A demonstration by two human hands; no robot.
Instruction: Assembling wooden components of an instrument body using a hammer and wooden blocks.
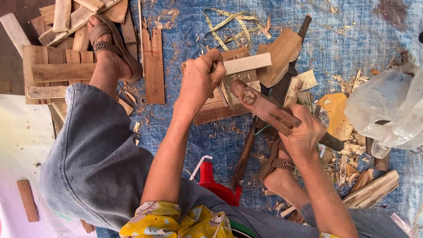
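One view only, worn on your head, facing almost straight down past your knees to the floor. Close range: your forearms run up from the bottom edge, and your left hand (200, 81) and right hand (304, 132) sit mid-frame over the blue tarp (343, 39). Floor fills the frame edge to edge; no horizon. No second view to overlap with.

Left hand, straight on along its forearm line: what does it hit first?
Most likely the pale wooden strip, which already lies right beside the left hand at its upper right. Beyond that comes the yellow measuring tape on the blue tarp. Depth is unclear, so the hand may pass above the strip.
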